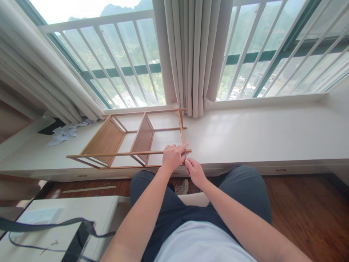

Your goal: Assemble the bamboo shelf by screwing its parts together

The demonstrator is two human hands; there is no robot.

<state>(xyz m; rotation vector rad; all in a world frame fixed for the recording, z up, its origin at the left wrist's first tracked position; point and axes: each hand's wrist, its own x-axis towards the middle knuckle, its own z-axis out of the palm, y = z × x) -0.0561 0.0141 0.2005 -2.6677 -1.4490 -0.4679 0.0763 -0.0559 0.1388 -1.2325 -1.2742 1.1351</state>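
Observation:
A small wooden shelf rack [128,140] lies on its side on the white window ledge [259,134], its two shelf boards standing vertical. My left hand [173,157] grips the rack's near rail at its right end, index finger stretched along the rail. My right hand [194,171] sits just below and to the right, fingers pinched at the rail's end corner on something too small to make out. I am seated, my knees in dark trousers close to the ledge.
Crumpled white paper [64,133] and a dark flat object [51,127] lie at the ledge's left end. Beige curtains [193,54] hang behind the rack. A white table [54,222] with a grey strap [49,225] stands at lower left. Wooden floor [305,214] lies to the right.

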